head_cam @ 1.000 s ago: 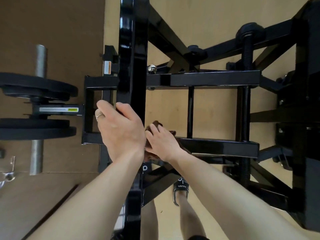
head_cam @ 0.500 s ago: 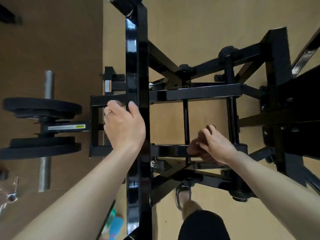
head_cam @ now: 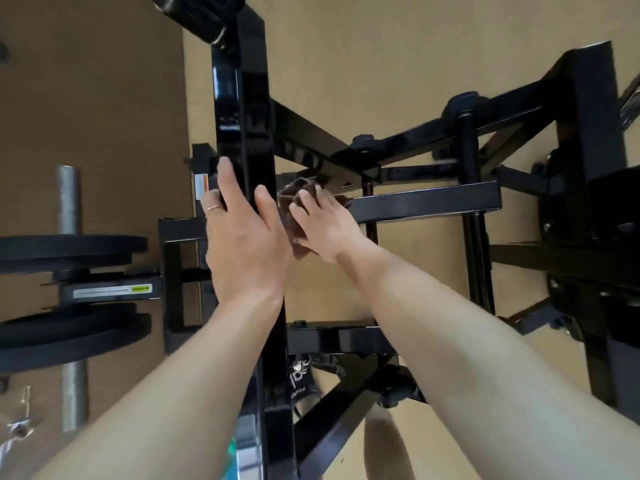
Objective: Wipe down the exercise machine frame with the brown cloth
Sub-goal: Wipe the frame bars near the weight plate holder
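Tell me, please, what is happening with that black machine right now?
A person is wiping a black exercise machine frame, seen from above. The right hand presses a bunched brown cloth against the near end of a horizontal crossbar, where it meets the tall upright beam. The left hand grips that upright, fingers wrapped round its far side, seemingly for support. Black weight plates sit on a steel bar to the left, untouched.
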A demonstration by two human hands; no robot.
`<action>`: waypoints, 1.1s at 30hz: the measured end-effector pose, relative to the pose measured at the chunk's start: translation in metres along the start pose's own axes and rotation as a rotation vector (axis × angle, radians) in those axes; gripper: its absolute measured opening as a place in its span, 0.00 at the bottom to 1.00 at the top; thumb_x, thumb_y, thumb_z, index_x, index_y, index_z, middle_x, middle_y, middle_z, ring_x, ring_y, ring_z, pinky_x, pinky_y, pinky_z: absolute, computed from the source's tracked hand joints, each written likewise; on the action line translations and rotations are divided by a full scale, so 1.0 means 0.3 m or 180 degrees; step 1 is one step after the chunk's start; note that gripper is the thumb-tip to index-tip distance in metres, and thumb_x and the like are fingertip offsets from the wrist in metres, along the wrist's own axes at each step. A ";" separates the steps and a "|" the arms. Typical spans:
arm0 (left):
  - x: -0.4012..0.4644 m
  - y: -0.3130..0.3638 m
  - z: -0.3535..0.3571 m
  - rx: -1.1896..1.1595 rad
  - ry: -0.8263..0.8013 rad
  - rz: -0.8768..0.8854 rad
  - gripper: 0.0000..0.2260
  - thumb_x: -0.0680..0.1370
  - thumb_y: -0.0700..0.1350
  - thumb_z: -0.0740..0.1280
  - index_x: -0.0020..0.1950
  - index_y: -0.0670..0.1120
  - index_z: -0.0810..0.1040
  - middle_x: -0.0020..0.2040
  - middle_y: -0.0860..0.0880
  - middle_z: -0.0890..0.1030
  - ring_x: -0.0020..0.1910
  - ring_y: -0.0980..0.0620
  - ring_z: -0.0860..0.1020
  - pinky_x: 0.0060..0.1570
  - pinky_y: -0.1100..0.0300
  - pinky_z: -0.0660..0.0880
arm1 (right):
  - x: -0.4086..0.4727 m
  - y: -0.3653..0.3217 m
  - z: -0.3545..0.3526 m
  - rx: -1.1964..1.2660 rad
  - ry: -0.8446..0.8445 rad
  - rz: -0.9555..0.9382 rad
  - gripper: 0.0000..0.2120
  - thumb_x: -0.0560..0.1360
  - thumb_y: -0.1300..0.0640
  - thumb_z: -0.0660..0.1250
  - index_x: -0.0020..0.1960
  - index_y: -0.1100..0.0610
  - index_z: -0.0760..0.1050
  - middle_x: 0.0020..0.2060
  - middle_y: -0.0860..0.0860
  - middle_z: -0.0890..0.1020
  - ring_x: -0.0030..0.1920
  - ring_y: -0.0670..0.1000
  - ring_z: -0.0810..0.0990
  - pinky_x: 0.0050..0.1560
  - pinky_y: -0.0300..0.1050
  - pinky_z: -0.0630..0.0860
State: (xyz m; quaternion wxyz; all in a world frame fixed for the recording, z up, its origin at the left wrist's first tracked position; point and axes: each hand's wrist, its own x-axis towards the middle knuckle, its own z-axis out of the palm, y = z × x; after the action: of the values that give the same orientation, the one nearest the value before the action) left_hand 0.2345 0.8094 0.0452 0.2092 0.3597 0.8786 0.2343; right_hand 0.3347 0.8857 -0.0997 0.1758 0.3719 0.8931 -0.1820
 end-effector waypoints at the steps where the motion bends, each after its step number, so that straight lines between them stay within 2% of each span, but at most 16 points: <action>1: -0.001 -0.001 0.001 0.0007 0.0010 -0.0024 0.24 0.87 0.57 0.53 0.82 0.55 0.54 0.73 0.43 0.68 0.54 0.41 0.79 0.45 0.43 0.81 | -0.008 0.007 0.015 -0.0016 0.0042 -0.0015 0.29 0.81 0.47 0.68 0.76 0.56 0.64 0.78 0.60 0.61 0.80 0.66 0.56 0.81 0.62 0.54; 5: 0.000 -0.002 0.004 0.0017 0.0003 -0.0071 0.23 0.86 0.56 0.53 0.81 0.55 0.54 0.71 0.42 0.68 0.51 0.42 0.78 0.41 0.48 0.77 | -0.095 0.109 0.017 -0.0184 0.0322 -0.0078 0.29 0.79 0.45 0.70 0.74 0.57 0.67 0.76 0.60 0.66 0.79 0.64 0.59 0.80 0.60 0.57; 8: 0.000 -0.004 0.004 0.0018 -0.0051 -0.0132 0.24 0.86 0.57 0.54 0.81 0.56 0.53 0.71 0.43 0.68 0.48 0.44 0.77 0.39 0.52 0.73 | -0.197 0.248 -0.014 -0.0391 0.0331 0.0035 0.31 0.77 0.44 0.70 0.74 0.56 0.69 0.76 0.59 0.67 0.79 0.63 0.60 0.80 0.62 0.59; 12: -0.001 0.004 -0.001 0.0003 -0.0114 -0.0226 0.24 0.86 0.57 0.53 0.81 0.57 0.53 0.73 0.41 0.67 0.50 0.42 0.78 0.40 0.50 0.72 | -0.394 0.478 -0.075 -0.0386 0.0340 0.0487 0.34 0.75 0.46 0.74 0.75 0.56 0.67 0.77 0.59 0.64 0.79 0.63 0.60 0.77 0.61 0.57; 15: -0.002 0.008 -0.007 -0.0010 -0.0150 -0.0284 0.24 0.86 0.58 0.53 0.81 0.57 0.53 0.73 0.42 0.66 0.51 0.39 0.79 0.41 0.46 0.77 | -0.476 0.573 -0.104 -0.0351 0.0067 0.0693 0.35 0.77 0.47 0.73 0.78 0.55 0.63 0.79 0.57 0.59 0.80 0.62 0.57 0.77 0.63 0.63; 18: 0.000 0.012 -0.007 0.0006 -0.0155 -0.0278 0.24 0.86 0.58 0.52 0.81 0.57 0.53 0.73 0.42 0.66 0.51 0.39 0.78 0.39 0.47 0.75 | -0.431 0.518 -0.103 -0.0696 0.0070 0.0836 0.36 0.76 0.44 0.73 0.76 0.59 0.66 0.76 0.61 0.64 0.78 0.65 0.59 0.78 0.63 0.59; 21: -0.002 0.006 -0.004 0.0011 -0.0137 -0.0275 0.24 0.86 0.58 0.53 0.81 0.57 0.52 0.73 0.42 0.67 0.51 0.40 0.78 0.39 0.48 0.74 | -0.302 0.380 -0.083 -0.1231 -0.0054 0.0115 0.38 0.76 0.38 0.70 0.75 0.61 0.67 0.73 0.64 0.69 0.77 0.67 0.59 0.79 0.67 0.56; 23: 0.000 -0.001 0.000 0.0023 -0.0097 -0.0290 0.24 0.86 0.57 0.53 0.81 0.57 0.53 0.73 0.42 0.67 0.49 0.42 0.76 0.39 0.48 0.73 | -0.200 0.265 -0.048 -0.0888 0.0033 -0.0182 0.36 0.77 0.39 0.69 0.76 0.60 0.66 0.75 0.63 0.68 0.79 0.67 0.59 0.79 0.66 0.56; 27: -0.002 -0.001 0.010 0.0105 -0.0012 -0.0293 0.23 0.86 0.56 0.54 0.81 0.56 0.53 0.73 0.42 0.68 0.46 0.48 0.69 0.41 0.49 0.70 | -0.077 0.104 -0.010 -0.0298 0.0074 -0.0144 0.32 0.80 0.45 0.68 0.77 0.59 0.63 0.77 0.62 0.64 0.80 0.68 0.56 0.81 0.64 0.53; 30: -0.001 0.003 0.009 0.0126 -0.0015 -0.0313 0.23 0.86 0.56 0.54 0.81 0.56 0.54 0.73 0.42 0.68 0.46 0.48 0.69 0.41 0.50 0.69 | -0.123 0.187 -0.034 -0.0266 0.0143 -0.0256 0.32 0.80 0.43 0.68 0.77 0.57 0.65 0.77 0.59 0.65 0.80 0.64 0.58 0.81 0.61 0.54; 33: -0.002 0.000 0.003 0.0134 -0.0004 -0.0317 0.23 0.86 0.56 0.54 0.81 0.56 0.54 0.72 0.42 0.68 0.45 0.48 0.69 0.40 0.50 0.69 | -0.245 0.340 -0.068 -0.0425 0.0198 -0.0028 0.33 0.78 0.42 0.70 0.77 0.55 0.66 0.77 0.58 0.67 0.80 0.62 0.60 0.81 0.61 0.56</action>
State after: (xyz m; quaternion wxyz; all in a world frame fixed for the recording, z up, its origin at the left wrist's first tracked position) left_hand 0.2354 0.8091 0.0445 0.2135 0.3200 0.9000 0.2049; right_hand 0.4538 0.9181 -0.0687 0.1716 0.3609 0.9099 -0.1111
